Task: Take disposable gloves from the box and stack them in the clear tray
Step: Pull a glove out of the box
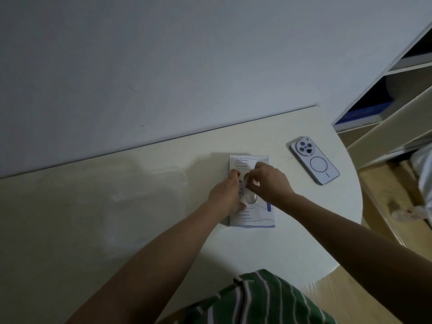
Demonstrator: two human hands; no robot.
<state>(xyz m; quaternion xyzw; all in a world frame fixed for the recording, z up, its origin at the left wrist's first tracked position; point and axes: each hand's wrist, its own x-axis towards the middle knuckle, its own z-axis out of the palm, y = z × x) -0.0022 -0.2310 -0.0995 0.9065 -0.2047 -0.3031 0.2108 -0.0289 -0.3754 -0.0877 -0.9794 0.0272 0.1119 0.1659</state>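
A flat white glove box (251, 219) with blue hand drawings lies on the white table (268, 249), its oval opening facing up. My left hand (225, 192) rests on the box's left side, fingers curled over its edge. My right hand (268, 181) is over the opening, fingers bent down and pinching clear glove film (251, 198) there. A clear plastic tray (149, 195), faint against the table, stands to the left of the box.
A white phone (314, 160) lies face down to the right of the box, near the table's rounded edge. A wall runs along the table's back. Shelving (397, 90) stands at the far right, with wooden floor below.
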